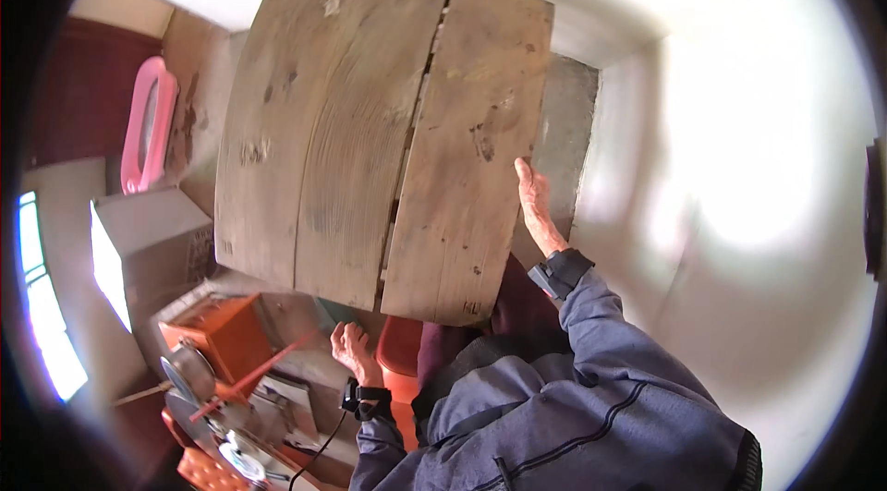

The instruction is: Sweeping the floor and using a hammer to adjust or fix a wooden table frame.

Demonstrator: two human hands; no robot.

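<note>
A worn square wooden top (346,140) of planks, split by a long dark gap, fills the upper middle of the view. My right hand (534,200) grips its right edge, thumb on the upper face and the other fingers mostly hidden behind the edge. Just below the lower edge, my left hand (356,351) has loosely curled fingers, somewhat apart, with nothing visible in them. My legs in dark trousers show under the board's lower right corner, beside a red-orange plastic seat (402,366).
White walls (721,168) stand to the right and top. At the left are a pink oval plastic object (146,126), a large box (152,260), an orange box-like item (222,329) with metal pots, a cable, other clutter and a bright window (46,306).
</note>
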